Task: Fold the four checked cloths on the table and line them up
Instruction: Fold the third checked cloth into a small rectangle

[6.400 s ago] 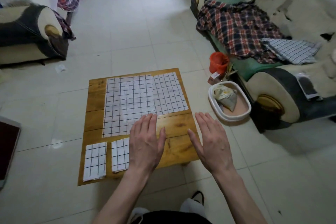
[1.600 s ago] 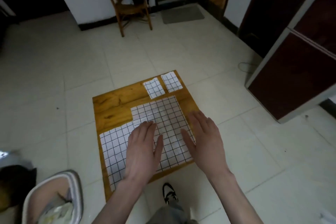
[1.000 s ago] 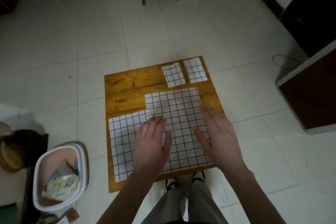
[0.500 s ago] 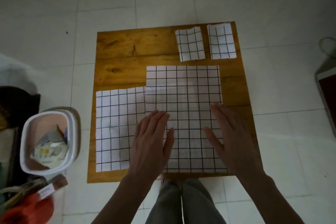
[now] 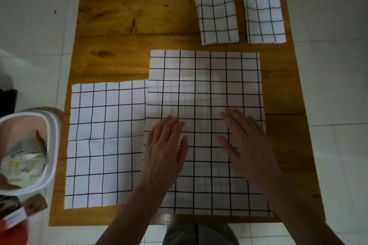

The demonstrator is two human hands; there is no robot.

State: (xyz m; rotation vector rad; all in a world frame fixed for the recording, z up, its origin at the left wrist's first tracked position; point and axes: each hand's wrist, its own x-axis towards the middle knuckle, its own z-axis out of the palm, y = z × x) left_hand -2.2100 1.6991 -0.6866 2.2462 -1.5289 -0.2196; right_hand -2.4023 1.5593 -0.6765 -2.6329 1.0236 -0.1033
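A low wooden table [image 5: 119,26] carries four white cloths with black checks. Two folded cloths lie side by side at the far right: one [image 5: 217,20] and another [image 5: 263,18] beside it. A large unfolded cloth [image 5: 203,77] lies flat in the middle right, its left edge overlapping a second unfolded cloth [image 5: 103,141] at the near left. My left hand [image 5: 165,153] and my right hand [image 5: 249,141] are over the near part of the large cloth, fingers straight and spread, holding nothing.
A white bin [image 5: 49,145] with crumpled paper stands on the tiled floor just left of the table. A small box [image 5: 22,213] and something red [image 5: 12,234] sit at the lower left. My legs show under the near table edge.
I have walked round the table, so the folded cloths now lie at the far right. The view has dropped closer over the table. Both hands stay flat over the large cloth.
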